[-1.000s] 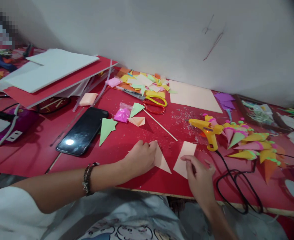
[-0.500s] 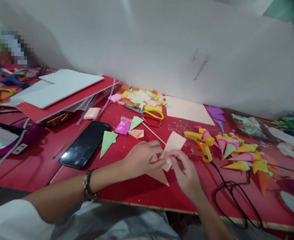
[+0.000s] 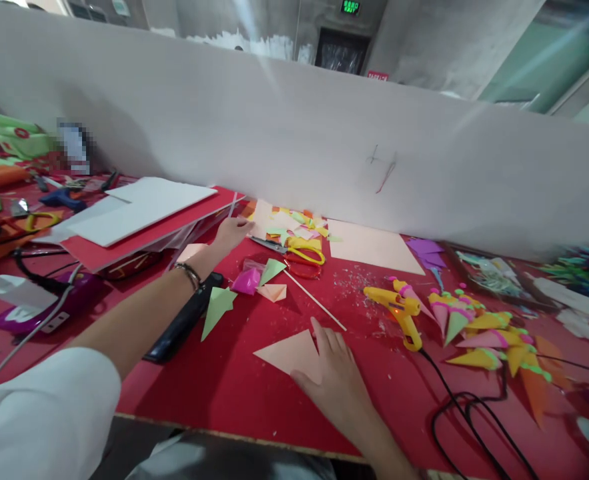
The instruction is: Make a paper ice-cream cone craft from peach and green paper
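My left hand (image 3: 233, 233) reaches to the back of the table, fingers closed at the edge of a peach paper strip (image 3: 261, 217) beside the pile of coloured paper scraps (image 3: 299, 223). My right hand (image 3: 337, 367) lies open, thumb and fingers spread, over the right edge of a pointed peach paper piece (image 3: 289, 355). A thin white stick (image 3: 317, 301) lies just behind it. Scissors with yellow and red handles (image 3: 307, 255) rest before the scraps. Green paper shapes (image 3: 217, 308), a folded peach piece (image 3: 274, 292) and a pink packet (image 3: 247, 281) lie left of the stick.
A yellow glue gun (image 3: 399, 310) with a black cord lies at right, beside several small decorated paper cones (image 3: 474, 327). A black phone (image 3: 174, 333) lies under my left forearm. White boards (image 3: 149, 207) are stacked at left. A peach sheet (image 3: 374, 247) lies against the white partition.
My hands have parted. The left has carried the peach strip forward and left to the scraps; the right has come down onto the pointed peach piece. The view has tilted up.
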The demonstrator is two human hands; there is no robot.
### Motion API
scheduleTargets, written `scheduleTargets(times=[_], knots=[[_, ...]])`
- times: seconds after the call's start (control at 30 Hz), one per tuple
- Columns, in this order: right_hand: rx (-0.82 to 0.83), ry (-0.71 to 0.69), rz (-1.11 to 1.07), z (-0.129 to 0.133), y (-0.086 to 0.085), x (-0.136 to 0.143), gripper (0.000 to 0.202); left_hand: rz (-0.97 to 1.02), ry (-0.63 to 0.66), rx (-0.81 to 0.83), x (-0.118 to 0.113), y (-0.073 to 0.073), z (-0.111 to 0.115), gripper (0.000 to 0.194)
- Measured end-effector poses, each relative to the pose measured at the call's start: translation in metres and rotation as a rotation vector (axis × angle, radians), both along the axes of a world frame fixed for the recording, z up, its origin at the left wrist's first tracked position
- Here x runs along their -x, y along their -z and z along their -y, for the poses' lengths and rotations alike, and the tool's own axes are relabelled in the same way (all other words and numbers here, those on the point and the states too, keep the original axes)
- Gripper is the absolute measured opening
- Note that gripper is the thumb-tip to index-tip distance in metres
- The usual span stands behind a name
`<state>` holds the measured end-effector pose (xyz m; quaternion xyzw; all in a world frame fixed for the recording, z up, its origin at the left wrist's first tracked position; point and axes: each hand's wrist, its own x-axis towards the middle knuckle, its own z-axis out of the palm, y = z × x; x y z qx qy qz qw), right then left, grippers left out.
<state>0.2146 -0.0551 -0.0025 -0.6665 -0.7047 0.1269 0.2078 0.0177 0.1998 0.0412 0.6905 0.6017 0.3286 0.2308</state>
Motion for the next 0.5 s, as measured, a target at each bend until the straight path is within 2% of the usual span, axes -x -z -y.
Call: scheduleTargets(times=[0.2, 0.37, 0.5], knots=[[-0.047, 0.032, 0.111, 0.010, 0.005, 0.008, 0.062, -0.048, -0.022, 0.147, -0.009, 0.023, -0.023, 0.030], [-0.046, 0.032, -0.001, 0.014, 0.011, 0.006, 0.064, -0.017, 0.012, 0.198, -0.019, 0.026, -0.032, 0.031], [-0.015, 0.036, -0.085, 0.015, 0.016, 0.004, 0.058, 0.027, 0.134, 0.186, -0.024, 0.026, -0.030, 0.028]])
